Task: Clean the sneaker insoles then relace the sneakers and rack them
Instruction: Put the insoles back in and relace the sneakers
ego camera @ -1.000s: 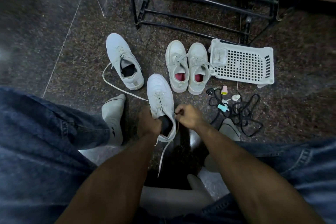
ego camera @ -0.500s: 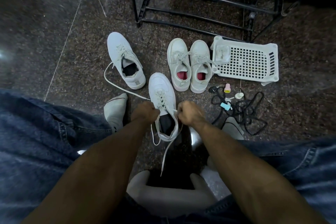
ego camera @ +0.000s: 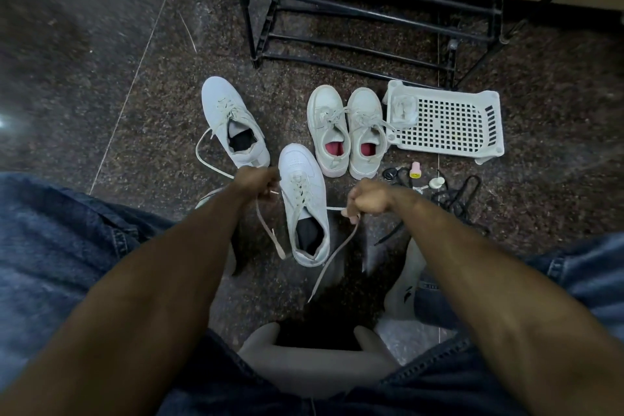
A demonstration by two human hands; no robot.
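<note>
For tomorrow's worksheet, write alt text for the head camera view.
Seated over a dark stone floor, a person's left hand and right hand each pull a lace end sideways from a white sneaker. Three more sneakers, a white basket and a black rack lie beyond.

Home entryway or hallway, dark speckled stone floor (ego camera: 101,61), black metal shoe rack (ego camera: 371,7), white sneakers (ego camera: 344,132) beside it

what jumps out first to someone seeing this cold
Two hands, the left hand and right hand, each grip an end of the pale shoelace of the white sneaker with a black insole at centre. Behind it stand a pair of white sneakers with pink insoles.
</note>
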